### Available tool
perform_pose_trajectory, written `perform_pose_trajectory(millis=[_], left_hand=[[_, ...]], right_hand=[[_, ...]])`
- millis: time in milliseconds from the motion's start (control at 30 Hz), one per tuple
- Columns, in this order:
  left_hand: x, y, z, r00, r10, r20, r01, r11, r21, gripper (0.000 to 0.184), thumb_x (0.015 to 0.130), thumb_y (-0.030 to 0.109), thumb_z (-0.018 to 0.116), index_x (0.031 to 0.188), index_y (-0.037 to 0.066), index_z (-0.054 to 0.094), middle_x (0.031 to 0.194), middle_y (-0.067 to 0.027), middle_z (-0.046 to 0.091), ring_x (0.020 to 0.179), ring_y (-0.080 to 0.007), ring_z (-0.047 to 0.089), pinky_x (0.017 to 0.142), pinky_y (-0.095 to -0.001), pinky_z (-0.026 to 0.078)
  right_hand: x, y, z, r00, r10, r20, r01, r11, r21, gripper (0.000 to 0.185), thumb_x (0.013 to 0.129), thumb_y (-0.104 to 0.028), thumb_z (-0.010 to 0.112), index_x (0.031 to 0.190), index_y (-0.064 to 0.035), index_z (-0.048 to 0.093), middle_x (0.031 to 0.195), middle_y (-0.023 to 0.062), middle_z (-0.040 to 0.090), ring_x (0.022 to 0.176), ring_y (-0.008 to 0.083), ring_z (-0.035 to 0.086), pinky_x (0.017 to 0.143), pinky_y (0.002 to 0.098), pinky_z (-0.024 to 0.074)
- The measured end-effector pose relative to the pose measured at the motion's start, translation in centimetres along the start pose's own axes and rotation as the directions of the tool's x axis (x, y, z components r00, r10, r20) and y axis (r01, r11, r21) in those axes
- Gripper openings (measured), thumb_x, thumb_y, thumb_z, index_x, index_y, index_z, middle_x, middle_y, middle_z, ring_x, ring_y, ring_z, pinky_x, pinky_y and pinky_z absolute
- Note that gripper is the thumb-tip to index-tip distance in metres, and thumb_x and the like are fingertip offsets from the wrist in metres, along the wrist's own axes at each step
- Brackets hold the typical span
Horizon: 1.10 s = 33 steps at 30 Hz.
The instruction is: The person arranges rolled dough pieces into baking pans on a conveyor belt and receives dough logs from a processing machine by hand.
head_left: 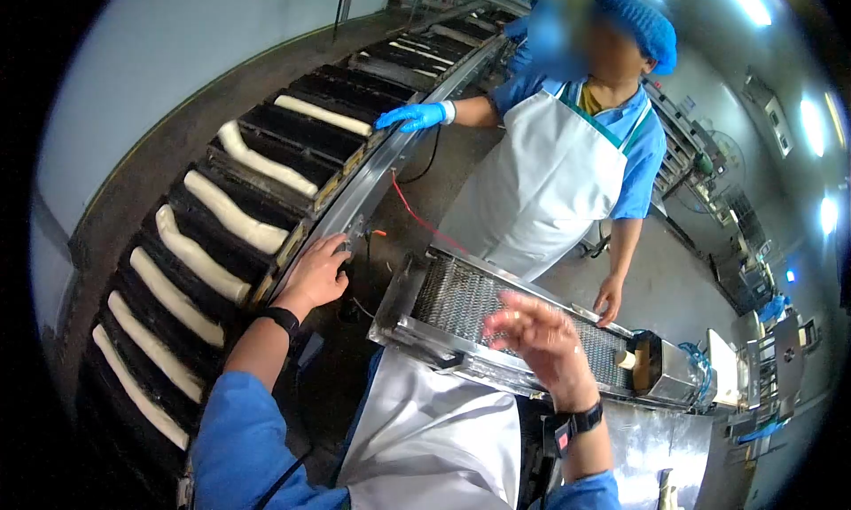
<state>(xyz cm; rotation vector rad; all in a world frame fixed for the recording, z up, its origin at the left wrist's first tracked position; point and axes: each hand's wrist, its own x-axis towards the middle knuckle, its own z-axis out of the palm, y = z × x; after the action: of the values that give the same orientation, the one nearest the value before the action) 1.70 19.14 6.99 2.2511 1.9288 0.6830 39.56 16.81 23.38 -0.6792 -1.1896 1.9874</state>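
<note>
8 o'clock: left hand placed at rail, grip cannot be told | 4 o'clock: right hand raised over belt, fingers parted | 9 o'clock: dough laid in trays

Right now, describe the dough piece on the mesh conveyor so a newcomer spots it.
Find the central mesh conveyor. At its right end, left of the brown part, lies the dough piece: short, unlike the long pale strips in black trays.

Pale dough strips, some curved, lying apart in long black pans
</note>
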Motion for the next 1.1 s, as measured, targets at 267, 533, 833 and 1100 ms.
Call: perform_pose_trajectory(millis=[267,533,833,1100], left_hand=[[-2.0,2.0,-2.9,0.990,-0.086,0.115,0.077,0.993,0.086,0.038,0.080,0.015,0.062,0.116,0.004,0.064,0.143,-0.0162,0.042,0.136,-0.0301,0.036,0.112,-0.0407,0.033],[3.5,-1.3,-5.2,0.828,-0.365,-0.427,0.226,0.912,-0.341,0.044,0.078,0.005,0.065,0.122,0.007,0.061,0.148,-0.0203,0.037,0.134,-0.0348,0.040,0.110,-0.0403,0.034],[4.5,-3.0,-8.8,0.320,-0.881,-0.348,0.822,0.441,-0.361,0.084,0.084,0.043,0.064,0.150,0.009,0.025,0.156,-0.0278,0.005,0.144,-0.0456,0.002,0.115,-0.0579,0.013],[0.1,-2.8,-8.7,0.160,-0.838,-0.521,0.857,0.380,-0.348,0.086,0.083,0.036,0.068,0.150,0.008,0.021,0.153,-0.0314,0.014,0.140,-0.0525,0.012,0.116,-0.0564,0.015]], right_hand=[[-15.5,6.0,-5.9,0.843,-0.028,-0.537,0.090,0.992,0.090,0.041,0.090,-0.009,0.053,0.127,0.0070,0.051,0.110,0.0186,0.066,0.105,0.0279,0.064,0.089,0.0372,0.0531],[-19.6,8.6,-6.3,0.604,-0.048,-0.796,0.288,0.944,0.161,0.042,0.090,-0.008,0.055,0.127,0.0085,0.047,0.102,0.0189,0.065,0.089,0.0261,0.065,0.078,0.0348,0.0554],[-21.4,11.6,-9.3,0.586,0.015,-0.810,0.220,0.960,0.176,0.043,0.093,-0.029,0.053,0.128,-0.0041,0.051,0.102,0.0102,0.066,0.093,0.0228,0.064,0.081,0.0349,0.0529],[-22.4,12.5,-10.8,0.619,-0.025,-0.785,0.269,0.946,0.182,0.040,0.095,-0.029,0.051,0.126,-0.0045,0.052,0.101,0.0110,0.066,0.092,0.0233,0.064,0.080,0.0359,0.0527]])
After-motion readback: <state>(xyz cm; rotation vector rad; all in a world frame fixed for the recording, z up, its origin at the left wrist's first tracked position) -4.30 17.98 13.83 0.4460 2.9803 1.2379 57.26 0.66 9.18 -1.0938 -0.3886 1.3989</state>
